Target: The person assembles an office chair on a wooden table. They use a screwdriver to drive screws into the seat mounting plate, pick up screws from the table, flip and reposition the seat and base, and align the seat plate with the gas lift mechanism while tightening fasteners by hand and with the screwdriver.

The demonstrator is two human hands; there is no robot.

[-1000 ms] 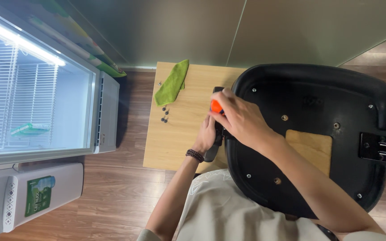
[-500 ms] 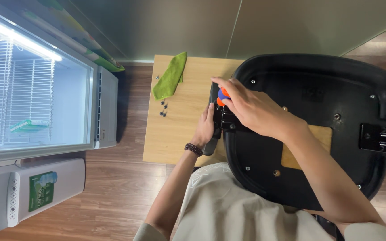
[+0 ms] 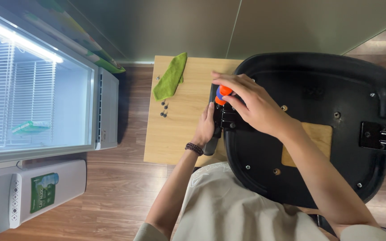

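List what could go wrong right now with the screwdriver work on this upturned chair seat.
The right hand grips the orange-handled screwdriver from above, close to the left hand steadying the black bracket; a slip might jab those fingers. The black chair seat overhangs the wooden table, so pressing down could tip or shift it. The loose screws lying near the green cloth could roll off.

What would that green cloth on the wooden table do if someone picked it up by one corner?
The green cloth would probably hang limp, since it already lies folded and rumpled. It looks thin, so likely light. Dragged instead of lifted, it might brush the small dark screws lying just beside it on the wooden table and set them rolling.
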